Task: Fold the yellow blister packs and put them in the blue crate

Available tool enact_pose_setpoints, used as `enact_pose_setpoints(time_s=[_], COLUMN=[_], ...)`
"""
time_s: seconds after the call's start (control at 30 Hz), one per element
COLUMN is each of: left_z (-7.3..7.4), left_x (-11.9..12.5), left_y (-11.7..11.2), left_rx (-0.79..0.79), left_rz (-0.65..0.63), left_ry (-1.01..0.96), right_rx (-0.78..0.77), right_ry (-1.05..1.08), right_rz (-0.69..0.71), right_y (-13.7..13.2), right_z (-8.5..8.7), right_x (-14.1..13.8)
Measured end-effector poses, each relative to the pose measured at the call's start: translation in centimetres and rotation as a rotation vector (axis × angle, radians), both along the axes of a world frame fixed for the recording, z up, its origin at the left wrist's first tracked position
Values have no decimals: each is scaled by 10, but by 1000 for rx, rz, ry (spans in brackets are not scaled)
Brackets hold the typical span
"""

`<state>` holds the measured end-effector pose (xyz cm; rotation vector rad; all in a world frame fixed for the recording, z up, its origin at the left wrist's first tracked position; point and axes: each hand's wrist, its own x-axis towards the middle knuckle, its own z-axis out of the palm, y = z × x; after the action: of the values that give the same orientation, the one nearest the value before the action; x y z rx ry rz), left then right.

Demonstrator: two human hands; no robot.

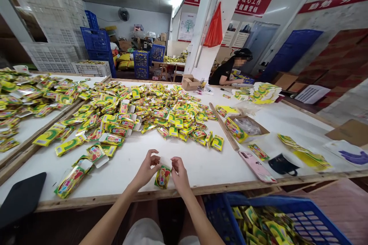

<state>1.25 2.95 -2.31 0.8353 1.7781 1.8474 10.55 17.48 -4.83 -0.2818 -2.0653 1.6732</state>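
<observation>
My left hand [147,169] and my right hand [178,172] meet over the near edge of a white table [201,164]. Together they pinch the white top flap of a small yellow-green carton [162,177], which hangs upright between them. Fingers of both hands are curled on it. A large heap of the same yellow-green cartons [149,113] covers the table's middle, farther from me. Some flat or half-folded ones [75,174] lie to my left.
A blue crate [310,218] with several cartons stands low at my right. On the table lie a pink phone [257,166], a black cup [282,164], a wooden stick [223,126] and an open cardboard box [247,124]. A person [230,69] sits at the far side.
</observation>
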Motion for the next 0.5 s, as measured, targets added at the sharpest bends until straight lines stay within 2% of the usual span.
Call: enact_pose_setpoints(time_s=[0.1, 0.2, 0.3, 0.5], left_z=[-19, -30, -32, -28], left_x=[8, 16, 21, 18], left_y=[-3, -6, -8, -9], left_rx=[34, 67, 65, -69], left_rz=[125, 107, 91, 105], left_ry=[-72, -123, -129, -2], right_rx=[-79, -68, -18, 72], right_ry=[-14, -24, -37, -82], right_rz=[-34, -24, 16, 121], right_y=[-7, -10, -12, -9], right_z=[-10, -13, -8, 4], right_x=[-2, 4, 6, -5])
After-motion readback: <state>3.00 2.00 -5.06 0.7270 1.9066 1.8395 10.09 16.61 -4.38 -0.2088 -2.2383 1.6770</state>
